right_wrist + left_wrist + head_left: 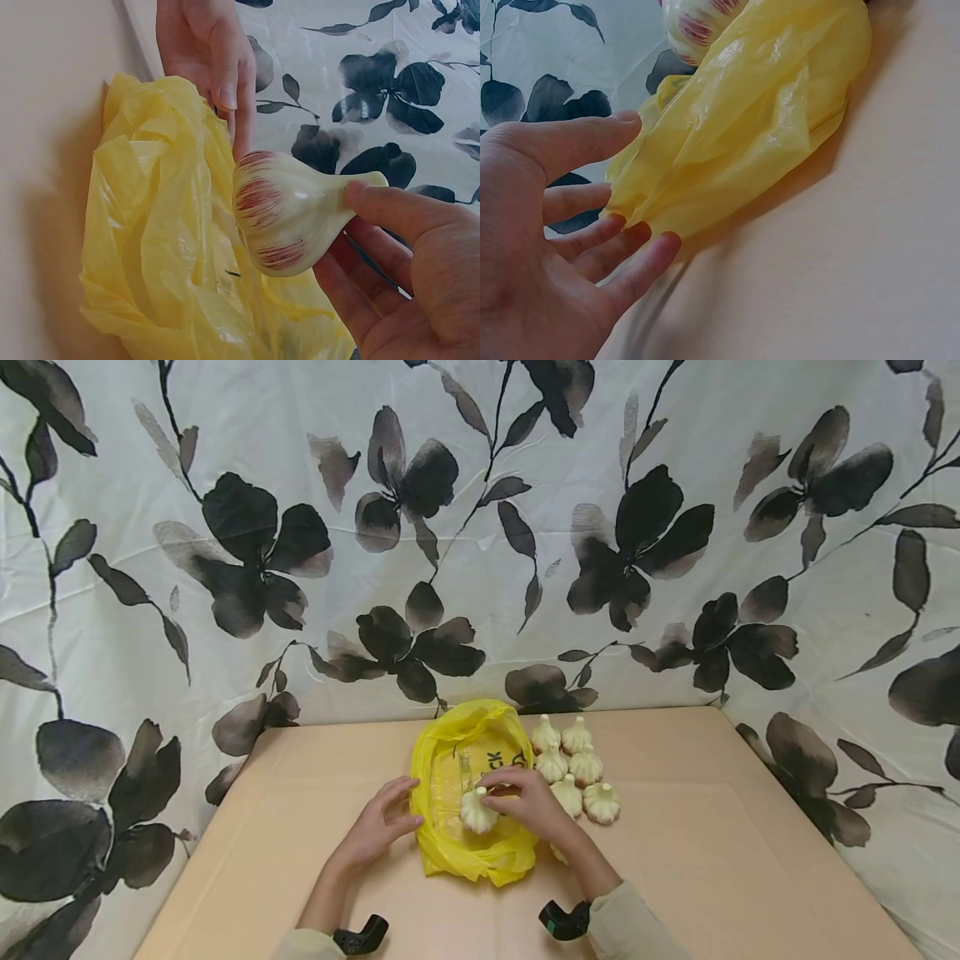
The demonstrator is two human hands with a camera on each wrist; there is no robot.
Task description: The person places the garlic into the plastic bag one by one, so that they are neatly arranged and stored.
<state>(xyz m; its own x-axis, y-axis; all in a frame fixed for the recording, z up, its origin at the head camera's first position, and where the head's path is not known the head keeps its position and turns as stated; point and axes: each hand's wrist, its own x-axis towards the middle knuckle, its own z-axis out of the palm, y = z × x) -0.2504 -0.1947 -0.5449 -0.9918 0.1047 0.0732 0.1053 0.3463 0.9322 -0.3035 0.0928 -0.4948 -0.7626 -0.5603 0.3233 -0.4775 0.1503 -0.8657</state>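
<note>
On a dial centred on the yellow plastic bag (442, 852), with twelve toward the cloth backdrop, the right hand (532, 797) reaches in from four o'clock and pinches a garlic bulb (476, 814) by its stem, thumb on one side and fingers on the other. The bulb hangs over the bag's opening, a little to the six o'clock side of its middle, stem pointing toward twelve; the right wrist view shows reddish streaks on its pale, glossy body. The left hand (384, 817) is at nine o'clock, its thumb and fingers spread apart with the tips at the bag's outer side, closed around nothing; whether every fingertip touches the plastic, I cannot tell.

The bag stands open on the tan surface (712, 860), its rim crumpled, dark printing visible inside. From two to just past three o'clock, six loose bulbs (586, 766) sit close together in two columns beside it. A sliver of another pale shape shows near four, mostly hidden by the right forearm. Black devices (362, 935) are worn at both wrists, near seven and five. The white backdrop (480, 568) carries dark flowers and leaves.
</note>
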